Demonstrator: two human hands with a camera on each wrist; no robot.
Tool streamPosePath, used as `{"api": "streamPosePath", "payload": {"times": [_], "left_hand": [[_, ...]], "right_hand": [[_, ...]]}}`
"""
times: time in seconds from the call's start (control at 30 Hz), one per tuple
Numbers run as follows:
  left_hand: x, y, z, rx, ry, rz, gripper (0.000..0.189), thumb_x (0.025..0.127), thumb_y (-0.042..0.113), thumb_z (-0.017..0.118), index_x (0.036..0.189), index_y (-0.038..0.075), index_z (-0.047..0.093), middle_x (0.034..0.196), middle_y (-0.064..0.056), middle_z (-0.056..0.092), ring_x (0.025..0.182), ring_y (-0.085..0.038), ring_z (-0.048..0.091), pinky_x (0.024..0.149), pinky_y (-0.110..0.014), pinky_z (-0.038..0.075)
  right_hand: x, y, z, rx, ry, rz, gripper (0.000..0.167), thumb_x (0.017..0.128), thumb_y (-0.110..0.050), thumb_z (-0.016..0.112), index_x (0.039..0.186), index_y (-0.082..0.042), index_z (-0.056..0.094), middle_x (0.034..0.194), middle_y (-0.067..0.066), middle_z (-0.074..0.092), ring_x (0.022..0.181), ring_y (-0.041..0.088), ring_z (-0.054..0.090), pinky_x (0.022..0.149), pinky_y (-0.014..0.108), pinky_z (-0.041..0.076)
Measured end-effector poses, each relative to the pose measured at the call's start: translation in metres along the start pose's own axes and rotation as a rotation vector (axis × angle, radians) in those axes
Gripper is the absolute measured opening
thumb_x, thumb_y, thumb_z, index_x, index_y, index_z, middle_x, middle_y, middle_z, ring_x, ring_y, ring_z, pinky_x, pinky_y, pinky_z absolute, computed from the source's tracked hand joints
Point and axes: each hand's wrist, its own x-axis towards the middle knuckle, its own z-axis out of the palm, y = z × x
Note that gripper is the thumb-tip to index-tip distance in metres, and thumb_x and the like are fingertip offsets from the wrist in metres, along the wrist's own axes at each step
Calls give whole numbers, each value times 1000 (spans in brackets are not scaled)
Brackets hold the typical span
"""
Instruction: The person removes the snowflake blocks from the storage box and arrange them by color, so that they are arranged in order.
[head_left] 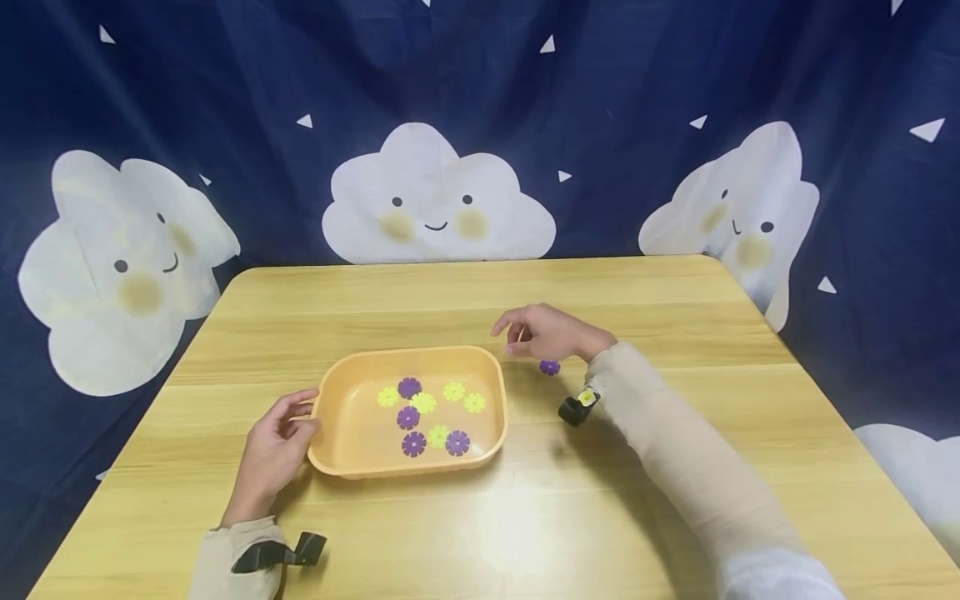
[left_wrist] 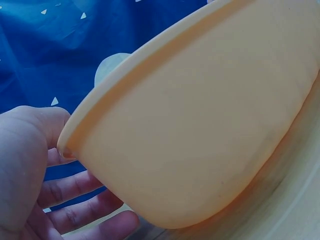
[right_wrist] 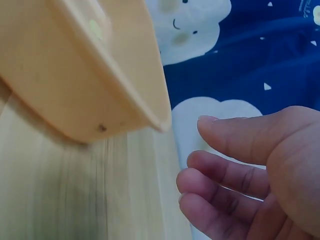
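A shallow orange plastic tray lies on the table, holding several yellow flower-shaped discs and purple flower-shaped discs. My left hand grips its left end, thumb at the rim and fingers along the outer wall. Beyond the tray's far right corner, my right hand hovers with loosely bent fingers and nothing between them. One more purple disc shows just below that hand in the head view, partly covered by it. The right wrist view has the hand apart from the tray's end wall.
The wooden table extends around the tray. A dark blue curtain with white clouds hangs behind it. Black straps with small mounts are on both sleeves.
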Motion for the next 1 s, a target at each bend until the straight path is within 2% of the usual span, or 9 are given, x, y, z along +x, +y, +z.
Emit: {"api": "streamPosePath", "payload": {"times": [0.37, 0.57, 0.83, 1.0], "left_hand": [[1, -1, -4, 14, 4, -5, 41, 92, 7, 59, 133, 7, 55, 120, -18, 61, 89, 3, 56, 73, -11, 47], [-1, -2, -3, -26, -23, 4, 41, 93, 5, 58, 133, 5, 54, 119, -21, 60, 87, 2, 59, 71, -14, 51], [-2, -3, -2, -20, -19, 11, 39, 92, 4, 56, 132, 5, 54, 116, -19, 60, 86, 0, 60, 70, -16, 53], [-1, -3, -1, -23, -23, 19, 39, 92, 5, 56, 131, 4, 54, 115, -19, 60, 85, 0, 60, 70, -16, 53]], "right_hand": [[25, -26, 9, 20, -31, -56, 29, 92, -9, 66, 121, -2, 63, 91, 2, 67, 81, 15, 63, 78, 28, 53], [37, -37, 18, 31, -68, -90, 30, 93, -10, 65, 122, -2, 62, 93, 3, 67, 84, 15, 63, 80, 27, 53], [51, -45, 32, 56, -78, -148, 30, 91, -6, 67, 119, 1, 63, 91, 2, 67, 87, 13, 64, 85, 24, 52], [56, -50, 42, 73, -118, -108, 33, 90, -5, 68, 122, 0, 62, 99, 7, 67, 93, 16, 64, 86, 24, 52]]}}
